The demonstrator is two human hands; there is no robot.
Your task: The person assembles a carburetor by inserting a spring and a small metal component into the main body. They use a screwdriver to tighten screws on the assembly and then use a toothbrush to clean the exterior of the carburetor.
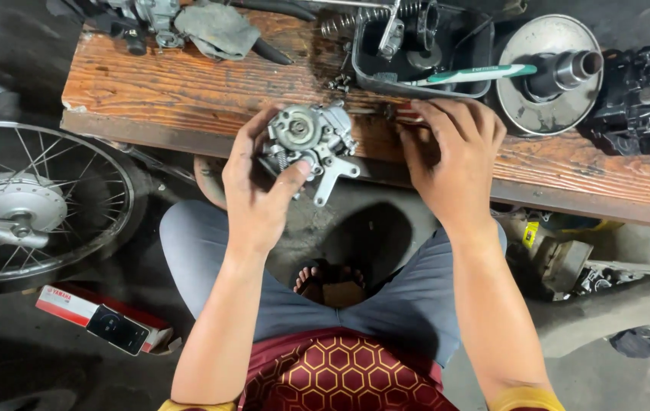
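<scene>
A: Left hand (258,199)?

B: Clamped on a small grey metal engine part (311,141), just left of centre frame. Thumb pressed on its lower face, fingers curled behind. Held just off the near edge of the worktop (188,84), with a flat bracket hanging down toward the lap.

A: Right hand (454,164)?

B: Right of centre, palm down, fingers spread and bent onto the worktop edge. Fingertips on something small and reddish (408,116), mostly hidden; cannot tell whether gripped or only touched.

A: Hands together or apart?

B: Apart, side by side, with a clear gap between them.

A: On the worktop?

B: Worn orange-brown planks across the top of the frame. Top centre, a dark tray (469,76) with metal pieces and a coil spring (348,21) at its upper left corner. Across the tray's near rim, a toothbrush (477,74) with a green and white handle. Right of the tray, a round metal disc with a short tube (549,72) sticking up. Far upper right, a black greasy block of machinery (641,95). Upper left, a grey rag (218,29) beside more metal bits. A few tiny screws (340,81) near the tray's left corner.

A: Below the worktop?

B: Left edge, a spoked wheel (28,202) lying on the floor. Lower left, a red and white box (96,316) with a dark phone (117,329) on top. Bottom centre, grey trousers and a maroon shirt with a hexagon pattern. Between the knees, a foot in a sandal (328,281).
</scene>
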